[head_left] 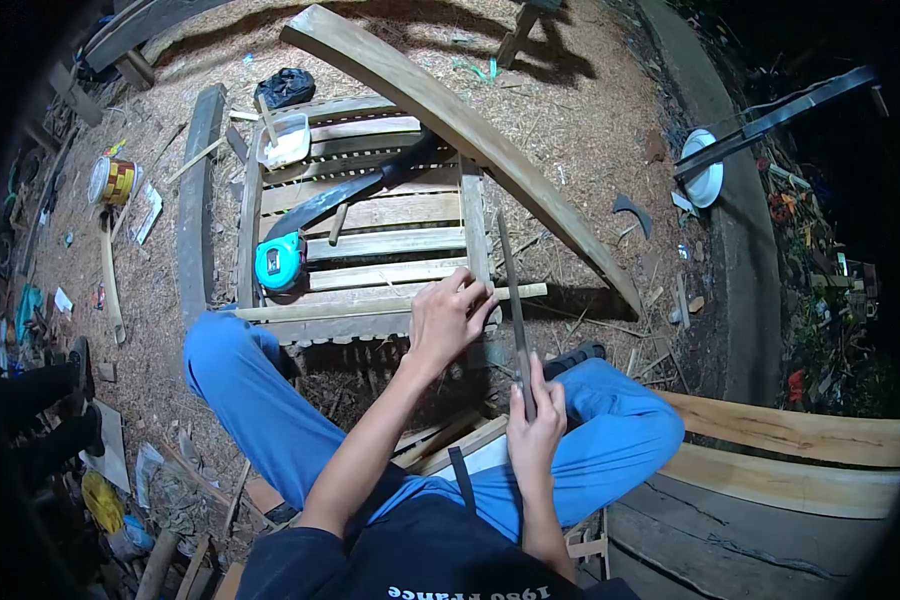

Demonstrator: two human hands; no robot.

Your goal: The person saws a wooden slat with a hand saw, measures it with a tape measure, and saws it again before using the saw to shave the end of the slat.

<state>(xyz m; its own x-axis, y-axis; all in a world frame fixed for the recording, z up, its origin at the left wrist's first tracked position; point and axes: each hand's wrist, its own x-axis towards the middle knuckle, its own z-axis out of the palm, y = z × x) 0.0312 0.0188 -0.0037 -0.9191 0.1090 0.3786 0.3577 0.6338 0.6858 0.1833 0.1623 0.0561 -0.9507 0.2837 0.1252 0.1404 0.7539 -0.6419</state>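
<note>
A person in blue trousers sits at a low table of pale wooden slats point(390, 213), left hand point(452, 314) curled closed on a narrow, pale wooden strip point(355, 305) lying along the near edge. The right hand point(537, 420) grips a long, thin, dark metal blade point(512, 265) that crosses the strip near its right end; whether they touch cannot be told. The strip appears whole, no cut visible, suggesting work at an early stage with most left. A turquoise tape measure point(279, 262) rests beyond the strip.
</note>
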